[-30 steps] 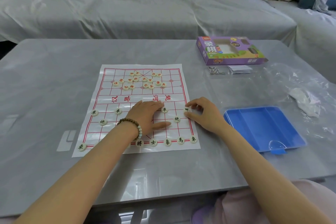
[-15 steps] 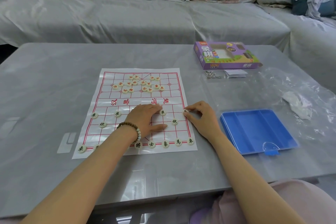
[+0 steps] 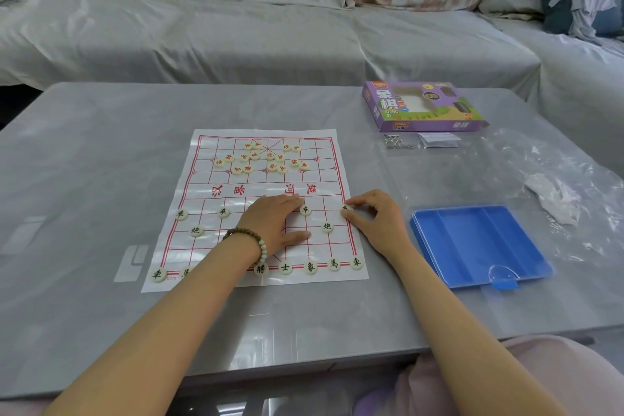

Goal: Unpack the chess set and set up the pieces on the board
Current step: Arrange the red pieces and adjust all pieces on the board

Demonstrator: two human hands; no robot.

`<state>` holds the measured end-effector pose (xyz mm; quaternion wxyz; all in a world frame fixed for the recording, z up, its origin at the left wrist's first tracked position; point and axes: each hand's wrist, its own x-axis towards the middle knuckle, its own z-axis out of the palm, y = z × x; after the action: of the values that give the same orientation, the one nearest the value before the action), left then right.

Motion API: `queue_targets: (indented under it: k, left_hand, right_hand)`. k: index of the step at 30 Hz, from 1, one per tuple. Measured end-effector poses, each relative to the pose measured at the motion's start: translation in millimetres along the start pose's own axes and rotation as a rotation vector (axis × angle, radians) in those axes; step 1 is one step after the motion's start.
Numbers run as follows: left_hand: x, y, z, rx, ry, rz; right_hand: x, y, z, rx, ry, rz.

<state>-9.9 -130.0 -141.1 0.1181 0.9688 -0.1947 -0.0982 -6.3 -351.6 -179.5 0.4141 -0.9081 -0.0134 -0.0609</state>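
Left hand lies flat on the xiangqi board, fingers straight, holding nothing. Right hand pinches a black soldier piece between thumb and forefinger at the board's right edge. Red pieces are clustered at its far end.

White board (red grid), blue tray, purple box

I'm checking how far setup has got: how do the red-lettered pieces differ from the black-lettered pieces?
The red-lettered pieces lie bunched loosely on the far half of the board; the black-lettered pieces are spread in rows on the near half. No hand touches the red-lettered pieces, while the right hand pinches one black-lettered piece at the right edge. Both sets are round cream discs.
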Motion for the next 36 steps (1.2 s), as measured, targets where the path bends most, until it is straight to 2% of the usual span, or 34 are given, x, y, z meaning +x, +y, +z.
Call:
queue_targets:
  k: [4,9,12,17,22,26,29,36]
  left_hand:
    - [-0.6,-1.6,0.6,-0.019,0.008,0.004]
    - [-3.6,-9.2,-5.2,-0.154,0.035,0.015]
    - [-8.3,-28.0,-15.4,-0.271,0.063,-0.073]
    - [-11.6,-64.7,-31.2,-0.297,0.099,-0.164]
    - [4.4,-75.6,-43.5,-0.166,0.044,-0.147]
    - [21.9,-73.8,-37.0,-0.026,-0.114,-0.109]
    - [29.1,-69.9,-25.1,-0.011,-0.172,-0.108]
    - [44.5,-64.5,-18.4,-0.006,-0.168,-0.101]
  right_hand:
    - [0.0,0.6,0.3,0.003,0.004,0.002]
    - [-2.8,0.0,-1.1,0.023,0.009,0.013]
    - [-1.6,-2.5,-4.1,0.049,0.021,0.049]
    - [25.5,-31.5,1.2,-0.028,0.046,0.049]
    - [64.3,-61.8,19.7,-0.053,-0.061,-0.006]
    - [86.9,-66.5,32.6,-0.129,-0.120,0.025]
    - [94.7,-63.2,39.2,-0.175,-0.163,0.046]
    - [105.1,-56.9,47.2,-0.221,-0.184,-0.004]
